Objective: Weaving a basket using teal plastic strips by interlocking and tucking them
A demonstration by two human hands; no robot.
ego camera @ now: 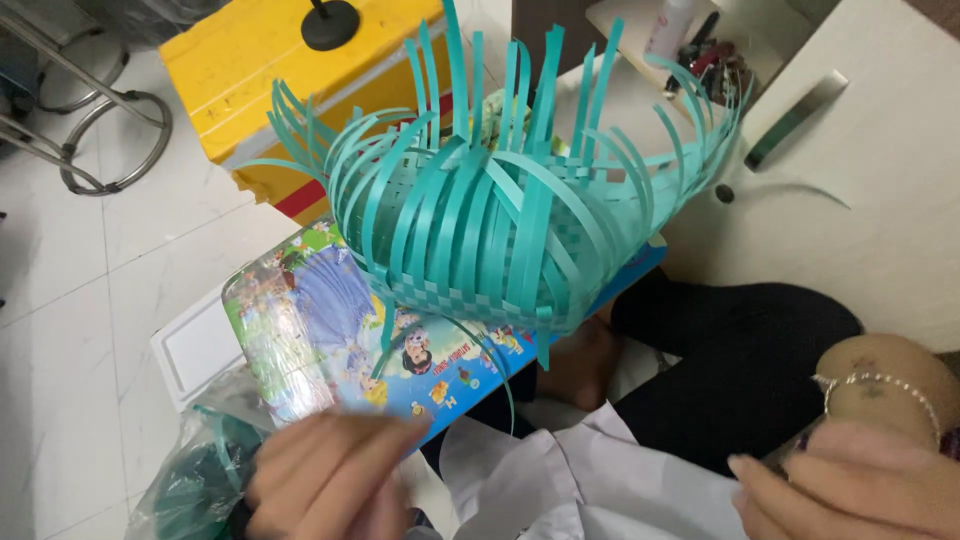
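A half-woven basket of teal plastic strips (480, 230) stands on a colourful picture board (320, 330), its loose strip ends sticking up and curling outward. My left hand (330, 475) is blurred at the bottom left, fingers together and pointing toward a thin loose teal strip (470, 328) that arcs below the basket. Whether it grips that strip is unclear. My right hand (830, 485) is low at the bottom right, a beaded bracelet on the wrist, fingers curled closed with nothing visible in them. Neither hand touches the basket.
A yellow box (270, 70) sits behind the basket on the tiled floor. A clear bag of teal strips (190, 480) lies by my left hand. A white table (880, 200) at right carries a teal strip roll (795, 120). Metal chair legs (100, 130) stand far left.
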